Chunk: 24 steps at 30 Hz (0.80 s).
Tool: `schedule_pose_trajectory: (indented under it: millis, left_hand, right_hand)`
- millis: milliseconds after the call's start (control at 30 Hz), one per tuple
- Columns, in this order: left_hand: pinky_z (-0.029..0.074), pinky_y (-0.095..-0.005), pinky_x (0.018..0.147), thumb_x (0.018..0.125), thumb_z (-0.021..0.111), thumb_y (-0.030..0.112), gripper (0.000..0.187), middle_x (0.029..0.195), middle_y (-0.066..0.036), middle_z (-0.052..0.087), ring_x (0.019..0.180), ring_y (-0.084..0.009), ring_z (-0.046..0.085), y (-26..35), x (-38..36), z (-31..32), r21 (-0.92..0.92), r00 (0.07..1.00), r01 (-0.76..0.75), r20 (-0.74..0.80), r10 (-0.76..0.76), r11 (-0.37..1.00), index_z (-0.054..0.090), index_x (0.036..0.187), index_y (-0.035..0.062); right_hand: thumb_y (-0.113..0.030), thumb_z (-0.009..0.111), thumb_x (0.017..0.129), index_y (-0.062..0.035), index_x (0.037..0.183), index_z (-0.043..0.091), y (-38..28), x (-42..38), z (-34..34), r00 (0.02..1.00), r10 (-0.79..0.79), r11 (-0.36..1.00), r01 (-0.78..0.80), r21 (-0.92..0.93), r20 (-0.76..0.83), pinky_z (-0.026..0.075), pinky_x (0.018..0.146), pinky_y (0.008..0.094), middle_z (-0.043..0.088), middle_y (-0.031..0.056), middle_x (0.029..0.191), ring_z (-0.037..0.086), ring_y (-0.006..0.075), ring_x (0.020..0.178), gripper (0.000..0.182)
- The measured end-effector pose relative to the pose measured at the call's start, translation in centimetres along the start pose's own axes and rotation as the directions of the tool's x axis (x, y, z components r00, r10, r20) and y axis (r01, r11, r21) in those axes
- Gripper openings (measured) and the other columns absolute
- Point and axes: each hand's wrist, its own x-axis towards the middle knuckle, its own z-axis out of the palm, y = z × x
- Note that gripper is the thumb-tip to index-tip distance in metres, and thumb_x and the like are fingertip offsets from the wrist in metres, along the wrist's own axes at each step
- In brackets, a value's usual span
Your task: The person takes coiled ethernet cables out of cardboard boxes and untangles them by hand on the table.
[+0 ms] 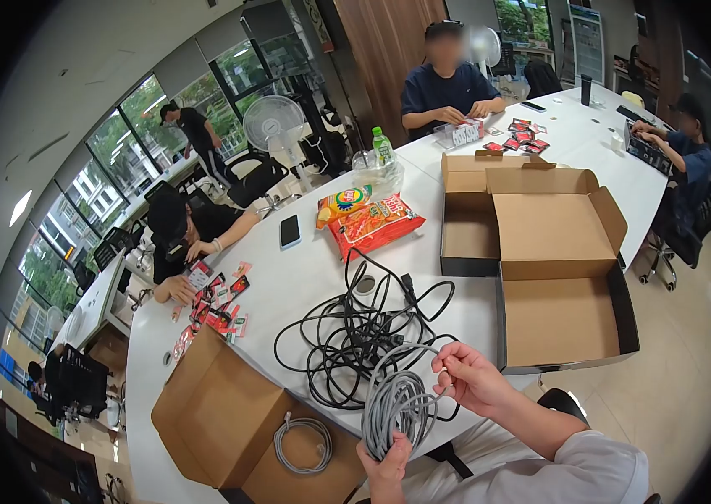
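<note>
At the near side of a white table (288, 273), the left hand (386, 464) hides the lower part of a coil of grey cable (397, 403), its own wrist cut off by the bottom edge, while the fingers of the right hand (464, 378) cover part of the strand they pinch. The coil masks some of a tangle of black cables (364, 336), and an open cardboard box (208, 403) at near left runs out of frame. Across the table, a seated person's (448, 91) face is blurred; print on the red packets (219, 322) at left is too small to read.
</note>
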Motion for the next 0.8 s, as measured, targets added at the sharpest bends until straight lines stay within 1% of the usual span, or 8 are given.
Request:
schedule_pose_trajectory:
  millis: [100, 233, 367, 467, 600, 667, 733, 800]
  left_hand:
    - [0.028, -0.0233, 0.042, 0.076, 0.066, 0.007, 0.02, 0.057, -0.003, 0.049, 0.043, -0.0091, 0.041, 0.2, 0.7, 0.2, -0.024, 0.999, -0.036, 0.004, 0.036, 0.999, 0.058, 0.091, -0.0042]
    - [0.024, -0.0236, 0.041, 0.079, 0.064, 0.006, 0.018, 0.052, -0.001, 0.045, 0.04, -0.007, 0.035, 0.5, 1.5, -0.4, -0.156, 0.995, -0.092, 0.03, 0.098, 0.983, 0.058, 0.091, -0.0053]
    - [0.024, -0.0241, 0.04, 0.079, 0.065, 0.004, 0.017, 0.053, -0.001, 0.046, 0.04, -0.0064, 0.035, 1.2, 1.8, -0.6, -0.149, 0.996, -0.038, 0.074, 0.049, 0.988, 0.061, 0.091, -0.0068]
    - [0.026, -0.024, 0.041, 0.079, 0.066, 0.004, 0.017, 0.056, -0.001, 0.05, 0.042, -0.006, 0.038, 1.0, 1.7, -1.1, -0.041, 0.988, 0.032, 0.154, -0.026, 0.999, 0.063, 0.091, -0.0074]
    - [0.031, -0.0205, 0.046, 0.081, 0.07, 0.015, 0.021, 0.073, 0.001, 0.059, 0.053, -0.0046, 0.044, 1.2, 1.2, -0.1, 0.45, 0.975, -0.008, 0.202, -0.093, 0.893, 0.068, 0.098, 0.0014]
    - [0.036, -0.0209, 0.052, 0.085, 0.07, 0.021, 0.029, 0.075, 0.003, 0.056, 0.06, -0.0054, 0.047, 0.3, 0.9, -0.1, 0.46, 0.956, -0.004, 0.263, -0.132, 0.888, 0.066, 0.109, 0.0052]
    - [0.042, -0.0238, 0.059, 0.088, 0.068, 0.025, 0.04, 0.07, 0.005, 0.053, 0.064, -0.0076, 0.05, 2.3, 1.0, 0.6, 0.354, 0.817, 0.379, 0.307, -0.489, 0.855, 0.058, 0.12, 0.0041]
    - [0.045, -0.0255, 0.071, 0.09, 0.066, 0.03, 0.05, 0.078, 0.002, 0.055, 0.073, -0.0101, 0.054, 0.3, 0.9, -0.2, 0.143, 0.834, 0.393, 0.362, -0.417, 0.909, 0.05, 0.128, 0.0023]
  right_hand:
    - [-0.009, 0.047, 0.099, -0.0085, 0.105, 0.054, -0.9, -0.4, -0.5, 0.999, 0.005, 1.0, -0.006, -0.02, -0.054, 0.05, 0.065, 0.0254, 0.059, 0.005, 0.096, 0.054, 0.0076, 0.064, 0.009]
    - [-0.007, 0.049, 0.097, -0.0072, 0.105, 0.056, -3.6, -1.0, -1.4, 0.999, 0.045, 0.998, -0.045, -0.045, -0.015, 0.026, 0.045, 0.018, 0.058, 0.0039, 0.09, 0.033, 0.0032, 0.049, 0.011]
    - [-0.007, 0.051, 0.096, -0.0076, 0.099, 0.06, -6.6, -2.2, -1.4, 0.998, -0.036, 0.976, 0.025, -0.217, -0.05, 0.025, 0.042, 0.0179, 0.057, 0.0025, 0.082, 0.032, 0.0026, 0.047, 0.009]
    - [-0.008, 0.052, 0.095, -0.0078, 0.097, 0.06, -8.2, -3.2, -0.9, 0.977, -0.202, 0.869, 0.151, -0.471, -0.061, 0.024, 0.043, 0.0177, 0.058, 0.002, 0.078, 0.033, 0.0017, 0.048, 0.008]
    - [-0.006, 0.054, 0.092, -0.0061, 0.092, 0.058, -9.7, -4.5, -0.6, 0.891, -0.437, 0.723, 0.264, -0.638, -0.126, 0.024, 0.042, 0.018, 0.055, 0.0009, 0.069, 0.037, 0.0028, 0.05, 0.004]
    - [-0.004, 0.053, 0.091, -0.0055, 0.09, 0.055, -10.1, -4.8, -0.6, 0.842, -0.529, 0.661, 0.328, -0.675, -0.109, 0.024, 0.041, 0.017, 0.052, 0.001, 0.067, 0.038, 0.0026, 0.05, 0.003]
    - [-0.005, 0.051, 0.093, -0.0071, 0.098, 0.054, -10.6, -4.9, -0.3, 0.795, -0.604, 0.605, 0.42, -0.676, -0.047, 0.023, 0.041, 0.0149, 0.049, -0.0006, 0.065, 0.036, 0.0025, 0.048, 0.006]
    - [-0.012, 0.052, 0.096, -0.007, 0.104, 0.05, -11.0, -4.3, -0.8, 0.719, -0.694, 0.554, 0.569, -0.608, 0.04, 0.023, 0.043, 0.0154, 0.048, -0.0002, 0.067, 0.034, 0.0034, 0.046, 0.01]
